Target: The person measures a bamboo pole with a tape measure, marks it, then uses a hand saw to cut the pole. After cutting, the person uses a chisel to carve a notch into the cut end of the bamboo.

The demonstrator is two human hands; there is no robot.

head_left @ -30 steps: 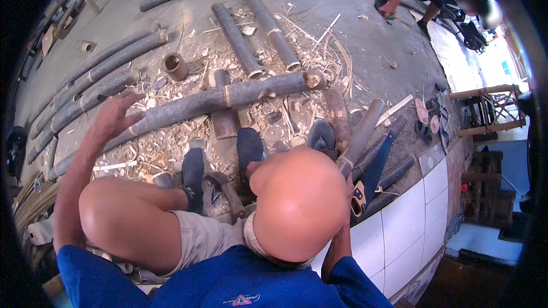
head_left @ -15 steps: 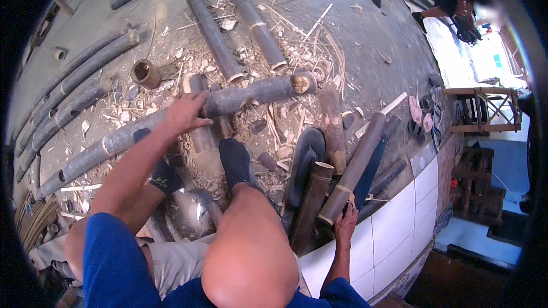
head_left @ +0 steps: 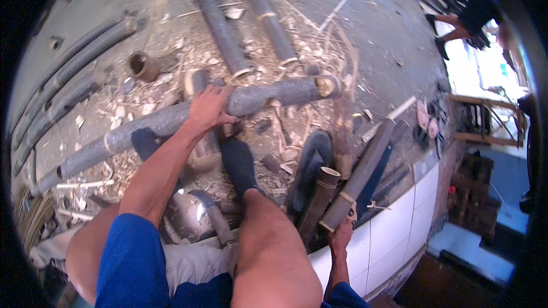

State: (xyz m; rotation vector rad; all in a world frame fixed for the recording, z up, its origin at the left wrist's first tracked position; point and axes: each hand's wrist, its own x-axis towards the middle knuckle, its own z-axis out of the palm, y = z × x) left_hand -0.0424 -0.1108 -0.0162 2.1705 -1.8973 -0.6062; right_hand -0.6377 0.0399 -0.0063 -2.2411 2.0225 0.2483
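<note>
A long grey bamboo pole [head_left: 148, 125] slants across the floor, with a notch cut near its pale, carved right end. My left hand [head_left: 208, 109] lies over the pole, fingers curled over its far side and thumb on the near side. Beneath the pole, short bamboo pieces [head_left: 201, 82] lie crosswise. At the lower right, my right hand [head_left: 341, 236] is closed beside the lower end of a bamboo length [head_left: 362, 165]. A small tan and black end shows at its fingertips, next to a long dark flat strip [head_left: 374, 179]. What it holds is mostly hidden.
Two bamboo lengths [head_left: 220, 28] lie beyond the pole among wood chips [head_left: 171, 57]. More poles [head_left: 80, 63] rest at the left. My sock-covered foot [head_left: 238, 162] is near a dark sandal [head_left: 311, 165]. White tiles [head_left: 394, 222] edge the right; another person [head_left: 476, 14] stands far right.
The view has shifted, so the floor things appear further right. My left hand keeps its place on the pole. My right hand has moved slightly. The far person's legs have come closer together.
</note>
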